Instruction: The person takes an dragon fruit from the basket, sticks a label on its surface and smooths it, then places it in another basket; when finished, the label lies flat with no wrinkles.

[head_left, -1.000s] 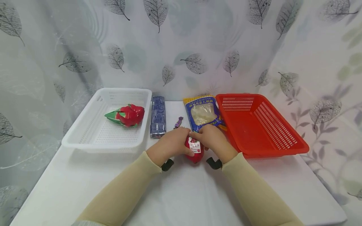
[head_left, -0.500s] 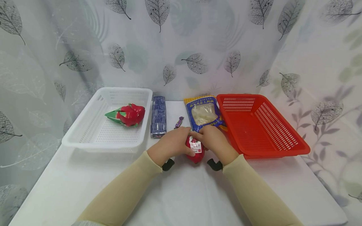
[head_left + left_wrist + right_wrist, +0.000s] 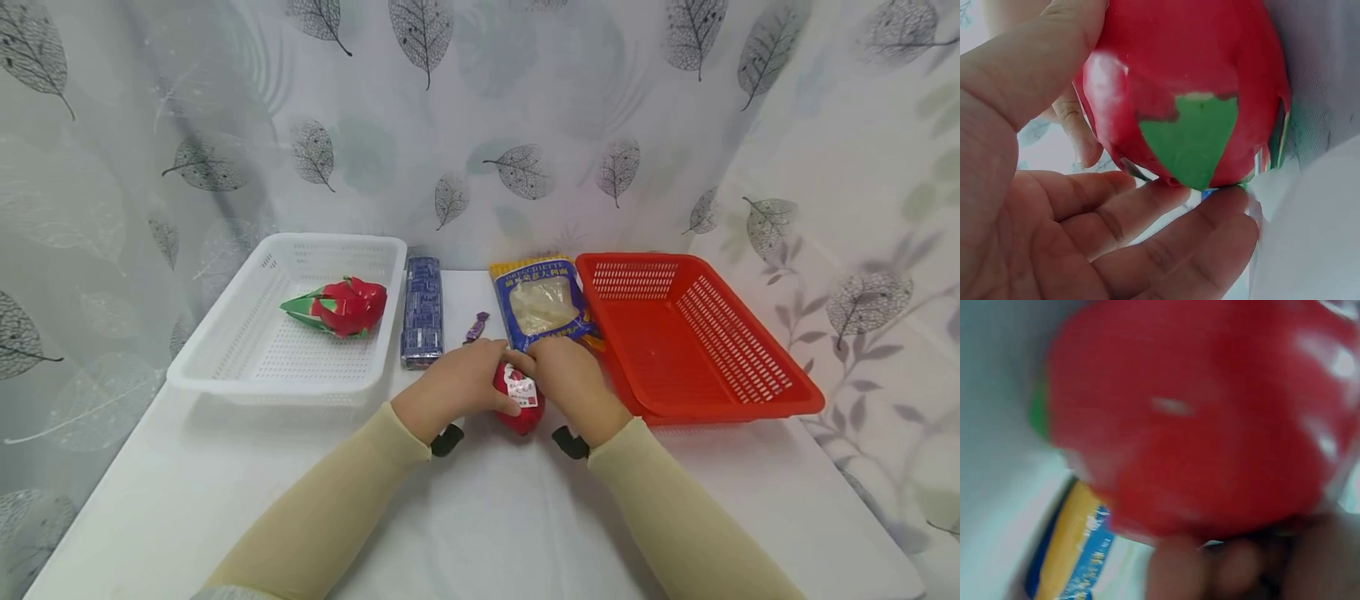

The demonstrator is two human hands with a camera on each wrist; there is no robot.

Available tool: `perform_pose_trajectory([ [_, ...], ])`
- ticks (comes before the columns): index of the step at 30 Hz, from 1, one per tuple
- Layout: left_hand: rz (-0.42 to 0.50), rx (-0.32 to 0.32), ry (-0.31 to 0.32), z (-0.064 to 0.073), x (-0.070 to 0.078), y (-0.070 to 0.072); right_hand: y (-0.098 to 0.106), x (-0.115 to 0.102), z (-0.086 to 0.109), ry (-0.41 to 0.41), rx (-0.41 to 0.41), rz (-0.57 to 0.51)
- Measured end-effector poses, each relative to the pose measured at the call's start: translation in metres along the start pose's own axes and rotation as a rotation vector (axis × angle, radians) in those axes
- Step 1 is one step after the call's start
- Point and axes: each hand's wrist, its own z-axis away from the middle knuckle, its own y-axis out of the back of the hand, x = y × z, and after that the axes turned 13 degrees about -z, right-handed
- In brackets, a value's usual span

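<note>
Between both hands, on the white table, lies a red dragon fruit (image 3: 525,417) with a white label on top. The left hand (image 3: 459,385) grips it from the left, its thumb on the near side. In the left wrist view, the fingers (image 3: 1166,256) reach beneath the glossy red skin (image 3: 1179,56) with its green scale. From the right, the right hand (image 3: 573,383) holds the far right side, mostly hiding its fingers in the head view. Blurred fingertips (image 3: 1179,565) touch the dragon fruit (image 3: 1210,425) in the right wrist view.
A white basket (image 3: 202,358) holds another dragon fruit (image 3: 356,307). A long blue packet (image 3: 422,312) lies beside it. Behind the hands are a purple wrapped candy (image 3: 477,327) and a blue-yellow orecchiette bag (image 3: 542,292). A red basket (image 3: 720,408) stands at right.
The right hand has shifted slightly and turned over the fruit, hiding more of its right side. The left hand keeps its hold; the fruit stays nearly in place.
</note>
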Motion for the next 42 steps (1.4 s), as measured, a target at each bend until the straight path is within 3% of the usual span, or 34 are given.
perform_pose_trajectory([
  [13,0.049,0.002,-0.018,0.004,-0.004,0.002,0.029,-0.009,0.019,0.073,-0.044,-0.099],
  [22,0.038,-0.004,-0.036,0.006,-0.008,0.006,0.019,-0.002,0.019,0.132,-0.176,-0.223],
  [30,0.014,0.006,-0.043,0.004,-0.004,0.006,0.013,0.014,0.015,0.176,-0.174,-0.328],
  [35,0.019,0.005,-0.04,0.004,-0.005,0.005,0.012,0.017,0.013,0.145,-0.199,-0.403],
  [42,-0.032,0.017,-0.032,0.015,-0.005,0.018,0.015,0.014,0.018,0.18,-0.209,-0.36],
])
